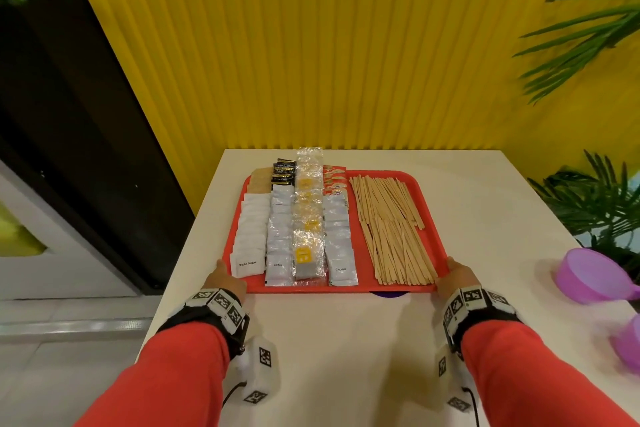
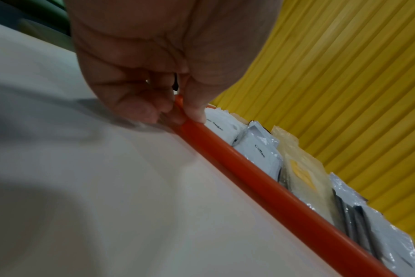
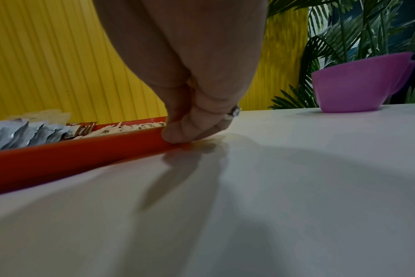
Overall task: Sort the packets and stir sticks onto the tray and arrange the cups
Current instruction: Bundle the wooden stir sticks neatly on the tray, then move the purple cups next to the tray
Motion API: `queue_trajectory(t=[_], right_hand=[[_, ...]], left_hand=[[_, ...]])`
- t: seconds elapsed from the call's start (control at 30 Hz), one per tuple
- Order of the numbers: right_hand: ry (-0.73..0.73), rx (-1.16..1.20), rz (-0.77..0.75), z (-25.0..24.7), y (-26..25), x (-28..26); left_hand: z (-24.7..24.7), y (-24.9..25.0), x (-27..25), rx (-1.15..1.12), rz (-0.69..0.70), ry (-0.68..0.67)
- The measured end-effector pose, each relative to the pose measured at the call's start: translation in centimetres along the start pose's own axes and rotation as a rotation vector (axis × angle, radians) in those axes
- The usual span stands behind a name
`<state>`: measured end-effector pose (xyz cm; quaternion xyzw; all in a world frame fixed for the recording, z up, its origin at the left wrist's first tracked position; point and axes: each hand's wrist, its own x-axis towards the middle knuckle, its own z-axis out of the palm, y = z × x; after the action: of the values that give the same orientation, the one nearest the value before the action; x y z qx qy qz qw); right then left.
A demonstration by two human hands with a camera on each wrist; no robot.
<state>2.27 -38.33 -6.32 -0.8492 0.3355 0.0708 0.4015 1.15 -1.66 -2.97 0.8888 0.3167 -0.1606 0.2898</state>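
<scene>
A red tray [image 1: 431, 215] lies on the white table, filled with rows of packets [image 1: 277, 236] on its left and wooden stir sticks [image 1: 391, 229] on its right. My left hand [image 1: 225, 279] pinches the tray's near left corner, thumb on the rim [image 2: 225, 159] and fingers curled under it. My right hand [image 1: 457, 276] grips the near right corner of the rim [image 3: 83, 150] in the same way. Two purple cups [image 1: 585, 274] stand at the table's right edge; one cup [image 3: 353, 86] shows behind my right hand.
A small purple object [image 1: 389, 295] peeks out from under the tray's near edge. A yellow ribbed wall [image 1: 311, 45] stands right behind the table. Plants [image 1: 602, 204] crowd the right side. Bare tabletop [image 1: 339, 357] lies between my arms.
</scene>
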Motion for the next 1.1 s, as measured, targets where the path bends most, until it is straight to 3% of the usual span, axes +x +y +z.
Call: queue_trajectory(t=[0.27, 0.4, 0.53, 0.67, 0.8, 0.97, 1.1], right_hand=[[-0.033, -0.070, -0.040, -0.5, -0.4, -0.4], [-0.157, 0.078, 0.011, -0.9, -0.7, -0.8], [-0.178, 0.125, 0.039, -1.9, 0.5, -1.7], [-0.188, 0.035, 0.002, -4.1, 2.2, -4.1], [-0.169, 0.102, -0.069, -6.4, 3.5, -5.9], [-0.011, 0.148, -0.205, -12.1, 5.8, -7.7], [0.226, 0.266, -0.158, -17.5, 9.4, -7.4]], left_hand=[[0.2, 0.2, -0.1, 0.015, -0.028, 0.004], [0.2, 1.1, -0.6, 0.013, -0.093, 0.028], [0.4, 1.6, -1.9, -0.020, -0.173, 0.051], [1.3, 2.5, -4.7, -0.111, -0.151, 0.084], [3.2, 3.3, -7.5, -0.118, -0.083, 0.085], [6.4, 5.8, -11.3, -0.122, -0.070, 0.054], [8.9, 8.8, -15.9, -0.011, 0.049, 0.002]])
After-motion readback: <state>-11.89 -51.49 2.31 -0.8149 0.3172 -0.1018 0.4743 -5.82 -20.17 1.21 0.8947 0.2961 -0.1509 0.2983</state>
